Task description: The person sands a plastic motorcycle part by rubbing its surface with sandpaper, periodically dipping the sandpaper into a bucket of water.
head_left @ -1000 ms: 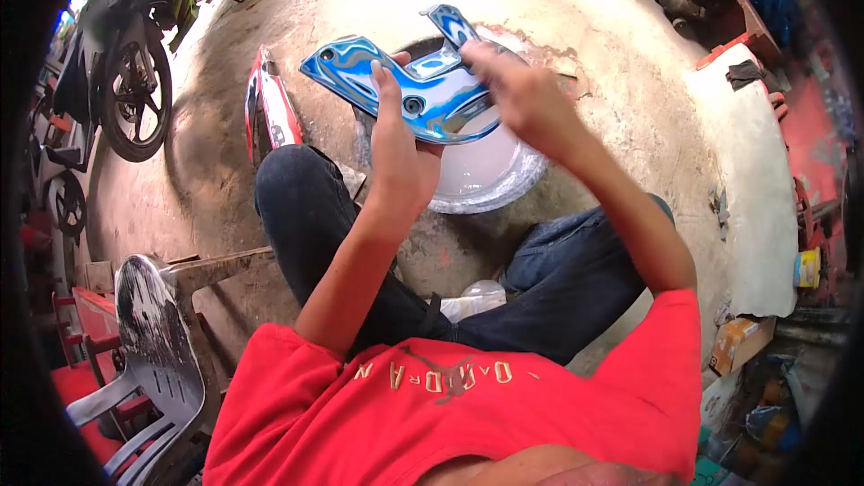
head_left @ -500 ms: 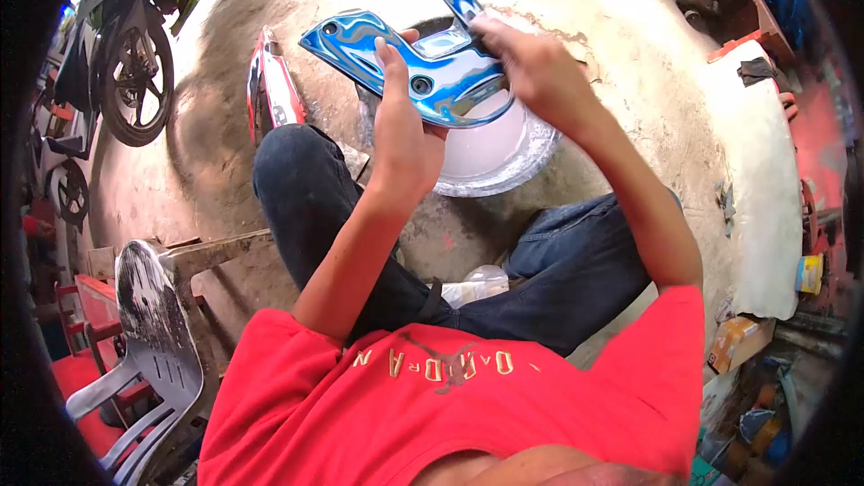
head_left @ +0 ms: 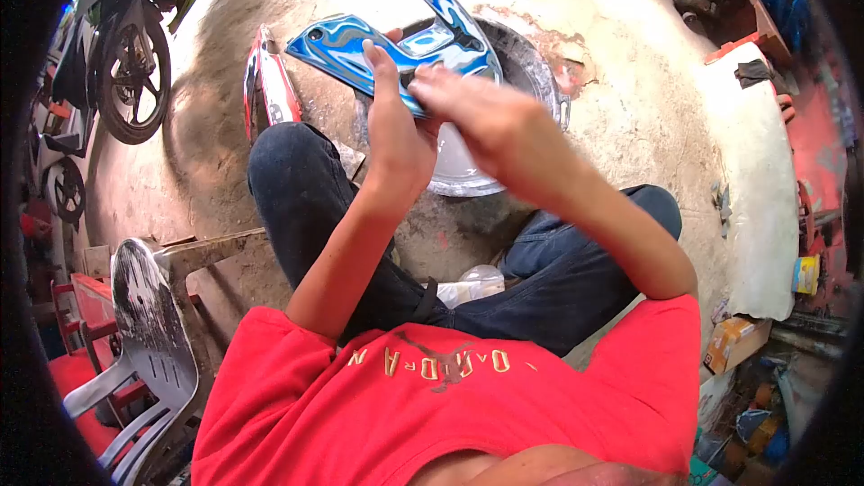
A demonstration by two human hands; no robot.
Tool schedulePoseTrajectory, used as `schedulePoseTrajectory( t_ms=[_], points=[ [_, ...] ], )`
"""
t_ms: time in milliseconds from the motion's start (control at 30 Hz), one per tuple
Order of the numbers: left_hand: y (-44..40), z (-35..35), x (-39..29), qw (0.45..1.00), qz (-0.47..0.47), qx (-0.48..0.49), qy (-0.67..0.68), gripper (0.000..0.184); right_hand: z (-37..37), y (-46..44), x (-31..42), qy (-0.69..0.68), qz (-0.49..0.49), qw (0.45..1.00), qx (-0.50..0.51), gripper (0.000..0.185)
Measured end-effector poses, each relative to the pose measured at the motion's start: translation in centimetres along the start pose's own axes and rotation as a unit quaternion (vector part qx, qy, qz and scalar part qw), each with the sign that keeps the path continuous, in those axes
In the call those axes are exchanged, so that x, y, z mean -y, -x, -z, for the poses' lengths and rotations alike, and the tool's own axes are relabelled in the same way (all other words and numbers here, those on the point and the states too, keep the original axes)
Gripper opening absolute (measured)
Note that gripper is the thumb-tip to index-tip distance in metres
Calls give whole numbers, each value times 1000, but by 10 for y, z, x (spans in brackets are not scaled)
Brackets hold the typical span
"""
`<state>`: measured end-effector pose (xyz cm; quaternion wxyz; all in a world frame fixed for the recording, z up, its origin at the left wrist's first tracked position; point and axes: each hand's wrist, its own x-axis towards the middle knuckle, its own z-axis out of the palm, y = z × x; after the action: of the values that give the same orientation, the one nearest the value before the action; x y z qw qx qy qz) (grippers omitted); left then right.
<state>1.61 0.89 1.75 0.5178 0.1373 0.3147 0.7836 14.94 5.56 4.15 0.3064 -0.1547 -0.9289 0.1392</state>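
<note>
Across your T-shirt (head_left: 432, 427) ran gold letters (head_left: 440, 367). Over a basin (head_left: 464, 188) of whitish liquid (head_left: 457, 158), your left hand (head_left: 400, 139) gripped a fairing (head_left: 340, 43), right hand's (head_left: 495, 121) hold unclear.

I hold the panel (head_left: 409, 62) over the basin (head_left: 542, 81), my left hand (head_left: 398, 148) at its near side, my right hand (head_left: 490, 119) just right of that. A second panel (head_left: 275, 94) lies on the floor (head_left: 621, 117), left of the basin — a motorcycle (head_left: 135, 81) far left, a chair (head_left: 155, 328) near left, a box (head_left: 736, 342) near right.
</note>
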Motion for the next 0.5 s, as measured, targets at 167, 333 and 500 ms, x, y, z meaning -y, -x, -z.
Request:
schedulePoseTrajectory(
  t_ms=[167, 333, 500],
  points=[
    [8, -10, -4, 1000, -8, -9, 6, 46, 29, -18, -31, 38, -228, 970, 71, 40],
    [4, -3, -4, 1000, 5, -25, -18, 46, 4, -6, -18, 80, 7, 997, -12, 38],
    [6, -8, -4, 1000, -5, -22, -6, 47, -3, -2, -42, 42, -63, 997, -31, 40]
  ],
)
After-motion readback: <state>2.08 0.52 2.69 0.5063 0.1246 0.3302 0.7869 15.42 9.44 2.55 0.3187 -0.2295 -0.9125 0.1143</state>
